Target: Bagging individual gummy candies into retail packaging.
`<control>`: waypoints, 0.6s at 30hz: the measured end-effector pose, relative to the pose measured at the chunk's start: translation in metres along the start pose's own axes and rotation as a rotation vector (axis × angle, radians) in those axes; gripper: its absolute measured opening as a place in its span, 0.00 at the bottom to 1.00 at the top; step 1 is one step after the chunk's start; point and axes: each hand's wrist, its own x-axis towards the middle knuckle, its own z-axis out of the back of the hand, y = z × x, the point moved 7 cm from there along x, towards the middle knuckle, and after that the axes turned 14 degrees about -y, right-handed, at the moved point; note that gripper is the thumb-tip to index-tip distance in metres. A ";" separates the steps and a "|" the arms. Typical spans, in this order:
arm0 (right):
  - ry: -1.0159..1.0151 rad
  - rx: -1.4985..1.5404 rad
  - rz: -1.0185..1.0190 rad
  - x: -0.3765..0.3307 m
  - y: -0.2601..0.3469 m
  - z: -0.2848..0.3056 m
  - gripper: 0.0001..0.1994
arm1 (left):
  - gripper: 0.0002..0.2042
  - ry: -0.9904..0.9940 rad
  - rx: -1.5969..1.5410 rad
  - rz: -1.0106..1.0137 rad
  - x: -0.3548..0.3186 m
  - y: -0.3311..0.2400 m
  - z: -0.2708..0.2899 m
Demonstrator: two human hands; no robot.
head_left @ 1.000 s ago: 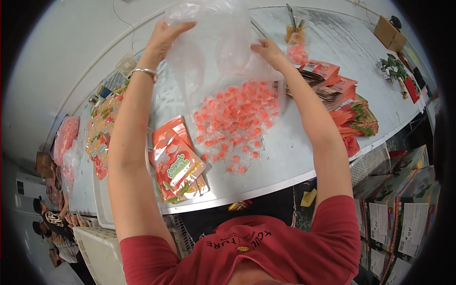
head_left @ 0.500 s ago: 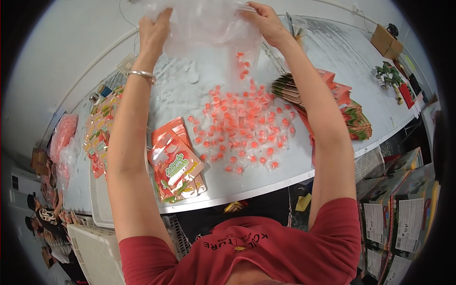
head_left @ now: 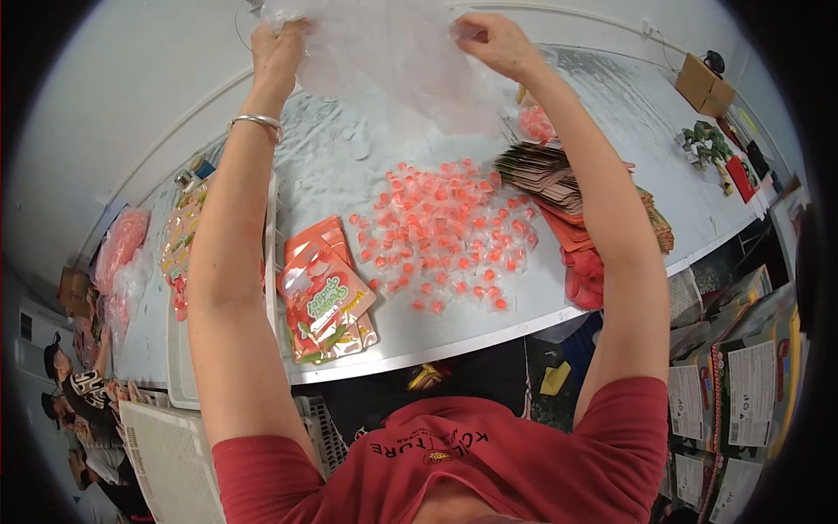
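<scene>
A large clear plastic bag [head_left: 384,70] hangs over the far part of the table, with no candies visible in it. My left hand [head_left: 279,54] is closed on its left edge; a silver bangle circles that wrist. At its right edge my right hand [head_left: 499,45] pinches the film between bent fingers. Below the bag lies a loose heap of small clear-wrapped candies with red-orange centres [head_left: 436,223]. Left of the heap, a few red printed pouches [head_left: 323,297] overlap near the table's front edge. Stacks of flat pouches [head_left: 546,175] lie under my right forearm.
More pouches lie in a white tray [head_left: 185,367] beyond my left arm. Red cloth-like material [head_left: 585,278] sits at the front edge. A cardboard box [head_left: 704,85] and a plant [head_left: 711,144] stand far right. Cartons [head_left: 751,393] are stacked lower right. People [head_left: 83,384] work far left.
Candies that were falling from the bag now lie on the heap, and the bag looks emptied. My right hand has shifted slightly; a reddish bundle shows behind my right forearm.
</scene>
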 end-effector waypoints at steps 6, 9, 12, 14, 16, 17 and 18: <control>-0.041 -0.486 -0.337 -0.008 -0.041 0.062 0.11 | 0.10 0.250 0.266 -0.205 -0.022 -0.047 0.000; -0.030 -0.848 -0.265 -0.007 -0.029 0.097 0.11 | 0.10 0.179 0.012 -0.109 -0.016 -0.048 0.037; -0.277 -0.999 -0.340 -0.012 -0.040 0.138 0.11 | 0.10 -0.079 -0.052 -0.109 -0.019 -0.046 0.087; -0.434 -0.978 -0.354 -0.003 -0.050 0.178 0.13 | 0.10 -0.133 0.339 -0.412 -0.040 -0.050 0.111; -0.591 -0.991 -0.374 0.007 -0.054 0.236 0.15 | 0.13 -0.002 0.573 -0.596 -0.082 -0.031 0.110; -0.594 -0.719 -0.493 0.015 -0.070 0.256 0.15 | 0.15 0.080 0.638 -0.686 -0.106 -0.016 0.108; -0.590 -0.437 -0.599 0.021 -0.083 0.266 0.15 | 0.20 0.243 0.702 -0.728 -0.129 0.009 0.110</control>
